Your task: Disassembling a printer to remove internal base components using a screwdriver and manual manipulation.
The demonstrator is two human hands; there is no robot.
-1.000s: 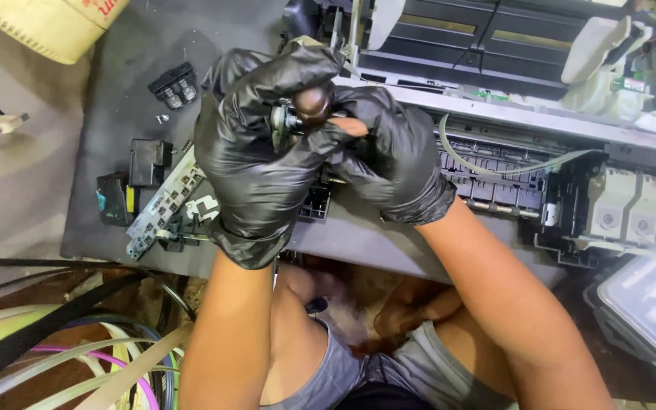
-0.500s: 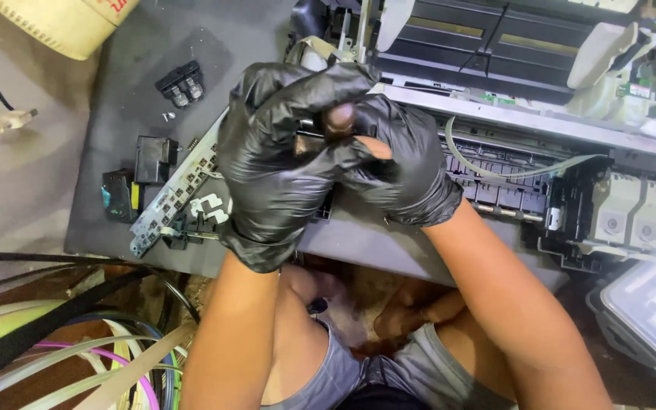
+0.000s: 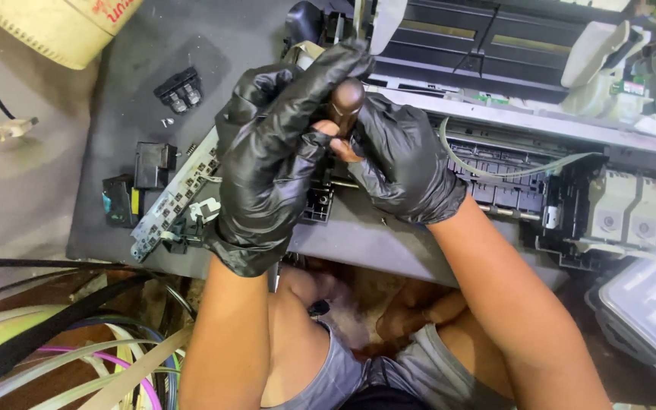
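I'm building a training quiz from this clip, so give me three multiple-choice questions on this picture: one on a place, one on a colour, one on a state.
1. Where is the circuit board strip?
A. under the left hand's side
B. in the clear plastic box
C. on the person's lap

2. What colour are the gloves?
A. blue
B. black
C. white

3. How are the hands?
A. apart, resting flat
B. one out of view
C. together, closed on a dark handle

Answers: 1 A, it lies on the grey mat beside the left hand. 2 B, both gloves are glossy black. 3 C, the right hand and left share a grip on the dark handle.
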